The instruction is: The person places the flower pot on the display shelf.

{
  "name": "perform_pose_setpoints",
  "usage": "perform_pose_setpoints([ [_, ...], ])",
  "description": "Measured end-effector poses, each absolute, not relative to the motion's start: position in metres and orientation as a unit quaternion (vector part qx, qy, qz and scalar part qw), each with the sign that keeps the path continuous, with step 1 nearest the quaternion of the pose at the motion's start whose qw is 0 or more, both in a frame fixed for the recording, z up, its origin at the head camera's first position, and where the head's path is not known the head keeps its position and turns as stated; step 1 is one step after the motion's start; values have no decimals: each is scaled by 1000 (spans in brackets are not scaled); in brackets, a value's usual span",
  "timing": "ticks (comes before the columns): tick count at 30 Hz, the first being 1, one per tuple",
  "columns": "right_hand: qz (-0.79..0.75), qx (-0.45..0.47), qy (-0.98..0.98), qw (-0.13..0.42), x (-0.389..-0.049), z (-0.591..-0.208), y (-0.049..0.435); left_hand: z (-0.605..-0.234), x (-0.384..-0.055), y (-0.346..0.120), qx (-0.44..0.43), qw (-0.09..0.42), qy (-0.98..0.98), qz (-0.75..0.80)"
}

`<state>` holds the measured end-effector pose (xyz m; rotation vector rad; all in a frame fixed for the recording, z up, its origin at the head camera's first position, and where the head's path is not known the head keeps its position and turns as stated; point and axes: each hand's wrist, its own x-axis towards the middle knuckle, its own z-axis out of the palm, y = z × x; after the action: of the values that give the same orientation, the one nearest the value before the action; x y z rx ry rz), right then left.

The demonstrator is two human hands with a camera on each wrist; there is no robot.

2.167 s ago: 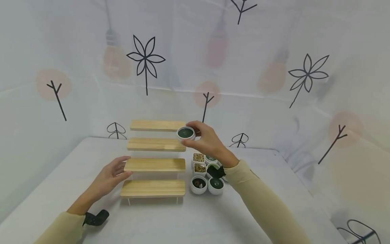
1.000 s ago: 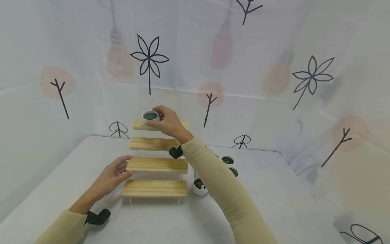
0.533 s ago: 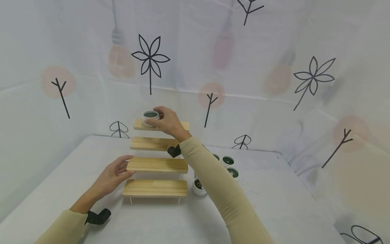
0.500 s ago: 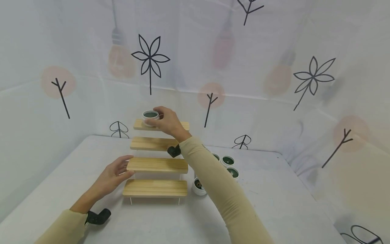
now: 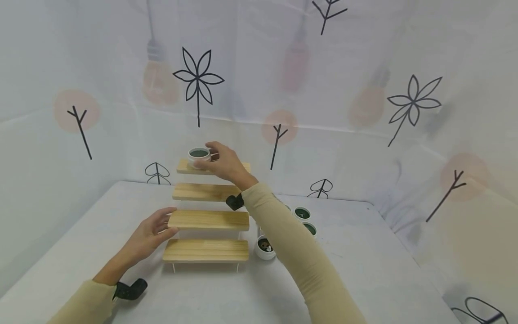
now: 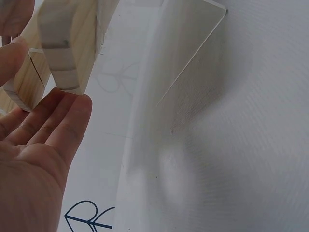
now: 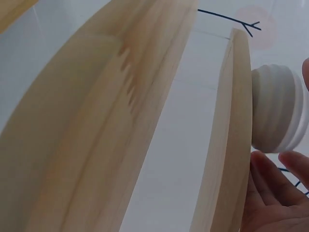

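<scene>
A small round white pot [image 5: 199,155] with a dark green top sits upright on the top board [image 5: 226,167] of a four-step wooden stand, left of centre. My right hand [image 5: 226,163] is beside it, thumb in front and fingers behind, spread apart. The right wrist view shows the pot's ridged side [image 7: 275,108] against the board, with fingertips [image 7: 258,159] right at its edge. My left hand [image 5: 147,231] is at the left end of the third board [image 5: 208,219]. Its straight fingers [image 6: 67,121] touch that board's end in the left wrist view.
Several white pots stand on the white table right of the stand, partly hidden by my right sleeve [image 5: 295,247]: a front pot [image 5: 265,249] and a green-topped one [image 5: 302,213] among them. A printed white cloth [image 5: 323,112] hangs behind the table [image 5: 364,261].
My right hand has carried the pot left from above the other pots and put it on the top board; its fingers have just loosened. My left hand has stayed at the stand.
</scene>
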<state>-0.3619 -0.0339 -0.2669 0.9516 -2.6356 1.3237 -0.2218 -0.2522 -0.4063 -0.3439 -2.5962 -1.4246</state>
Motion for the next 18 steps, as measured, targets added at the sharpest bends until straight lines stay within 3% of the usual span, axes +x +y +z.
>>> perform_pose_setpoints([
  [18,409,330,-847,76,-329,-279,38,-408,-221,-253,-119,86,-874,-464],
])
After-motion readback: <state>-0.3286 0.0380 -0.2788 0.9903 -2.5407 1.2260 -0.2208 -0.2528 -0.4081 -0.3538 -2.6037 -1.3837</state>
